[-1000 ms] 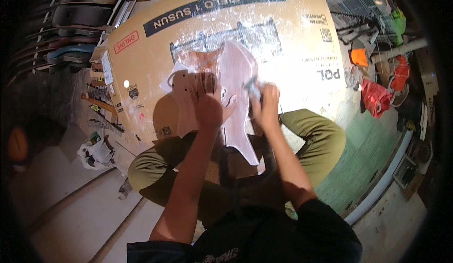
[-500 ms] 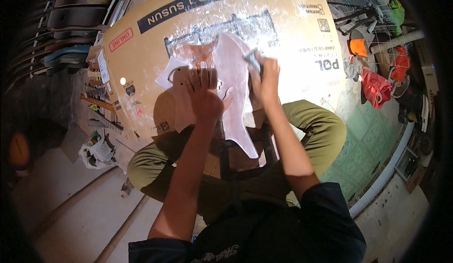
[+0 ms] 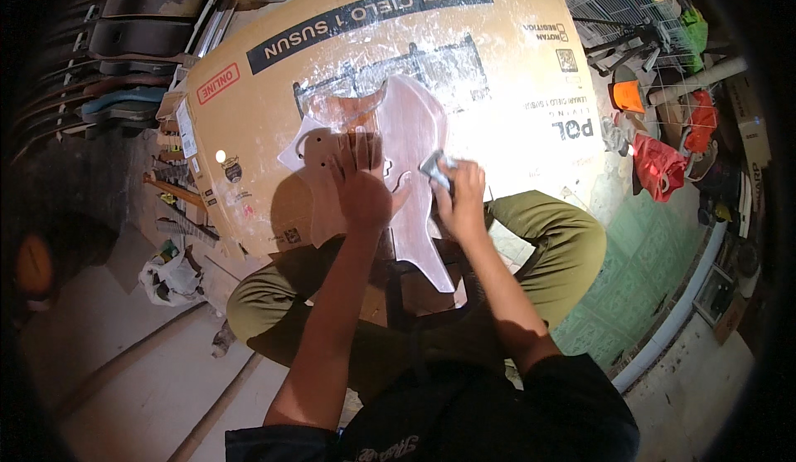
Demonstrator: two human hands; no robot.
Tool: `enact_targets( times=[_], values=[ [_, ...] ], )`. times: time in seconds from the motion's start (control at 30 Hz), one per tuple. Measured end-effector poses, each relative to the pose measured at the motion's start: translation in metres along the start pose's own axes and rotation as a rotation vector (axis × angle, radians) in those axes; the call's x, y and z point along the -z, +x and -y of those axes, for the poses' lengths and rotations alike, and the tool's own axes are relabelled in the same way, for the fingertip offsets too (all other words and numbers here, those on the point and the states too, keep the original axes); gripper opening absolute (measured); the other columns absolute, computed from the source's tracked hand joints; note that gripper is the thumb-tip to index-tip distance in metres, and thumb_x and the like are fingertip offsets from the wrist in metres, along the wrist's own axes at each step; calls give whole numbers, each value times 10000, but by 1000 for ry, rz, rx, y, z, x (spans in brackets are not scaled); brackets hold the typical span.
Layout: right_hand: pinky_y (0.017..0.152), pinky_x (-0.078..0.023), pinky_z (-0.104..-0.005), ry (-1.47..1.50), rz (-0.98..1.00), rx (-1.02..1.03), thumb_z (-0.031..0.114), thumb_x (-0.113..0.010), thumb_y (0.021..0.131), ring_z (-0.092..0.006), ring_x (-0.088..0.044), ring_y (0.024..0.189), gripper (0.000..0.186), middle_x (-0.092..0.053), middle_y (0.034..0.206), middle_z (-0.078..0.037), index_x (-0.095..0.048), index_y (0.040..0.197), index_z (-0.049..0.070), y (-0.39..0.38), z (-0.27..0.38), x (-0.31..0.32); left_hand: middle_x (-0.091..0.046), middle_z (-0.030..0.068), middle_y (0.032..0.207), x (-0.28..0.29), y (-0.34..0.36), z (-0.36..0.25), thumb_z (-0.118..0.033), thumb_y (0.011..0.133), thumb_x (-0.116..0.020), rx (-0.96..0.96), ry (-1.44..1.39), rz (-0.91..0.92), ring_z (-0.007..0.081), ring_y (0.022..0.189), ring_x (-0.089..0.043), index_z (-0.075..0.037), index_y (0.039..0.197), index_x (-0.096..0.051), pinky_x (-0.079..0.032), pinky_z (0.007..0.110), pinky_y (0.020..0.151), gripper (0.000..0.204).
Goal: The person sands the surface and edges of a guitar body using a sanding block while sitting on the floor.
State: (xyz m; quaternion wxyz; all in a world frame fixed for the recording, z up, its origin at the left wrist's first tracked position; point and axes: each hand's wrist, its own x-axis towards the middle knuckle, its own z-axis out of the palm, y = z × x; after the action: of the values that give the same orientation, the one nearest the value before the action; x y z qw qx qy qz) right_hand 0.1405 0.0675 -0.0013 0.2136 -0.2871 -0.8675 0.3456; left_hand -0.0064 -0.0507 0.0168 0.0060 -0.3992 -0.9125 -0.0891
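In front of me lies an electric guitar body (image 3: pixel 408 134), its wood filmed with whitish dust, with drilled holes and a cutout near its middle. My left hand (image 3: pixel 366 196) rests flat on it, fingers stretched out and partly in shadow. My right hand (image 3: pixel 466 201) is closed on a grey folded piece of what looks like sandpaper (image 3: pixel 434 166), at the body's right edge near the waist. The pointed horn of the body reaches toward my lap, over a dark stand or stool (image 3: pixel 406 296).
A large dust-smeared cardboard sheet (image 3: pixel 514 72) spreads beneath and beyond the guitar body. Curved guitar parts (image 3: pixel 153 31) hang in rows at the far left. At the right are a wire rack (image 3: pixel 622 6), an orange cup-like thing (image 3: pixel 628 95) and a red bag (image 3: pixel 659 167).
My right hand has come nearer to me along the right edge with the grey piece. My left hand stays flat on the guitar body. The whole view has shifted slightly.
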Motion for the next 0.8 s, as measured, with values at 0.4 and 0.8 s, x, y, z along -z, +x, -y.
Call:
enact_targets(
  times=[0.4,0.8],
  values=[
    [1026,-469,-394,296,-88,-136,42,-713,883,-334,-615,1177,421,-632,1234,-197,-589,1285,10,86,-33,136,-543,174,1439,-27,24,3,-460,828,-689,-132,-54,-134,405,1336,-468,-48,1305,-630,-306,588,1144,634],
    [1024,-469,-329,546,-326,-309,3,-691,933,-200,-598,1175,409,-632,1257,-150,-534,1309,-29,26,-46,152,-453,91,1556,-16,58,-44,-431,961,-574,-770,80,408,349,1469,-355,-104,1475,-504,-233,562,1226,613]
  ],
)
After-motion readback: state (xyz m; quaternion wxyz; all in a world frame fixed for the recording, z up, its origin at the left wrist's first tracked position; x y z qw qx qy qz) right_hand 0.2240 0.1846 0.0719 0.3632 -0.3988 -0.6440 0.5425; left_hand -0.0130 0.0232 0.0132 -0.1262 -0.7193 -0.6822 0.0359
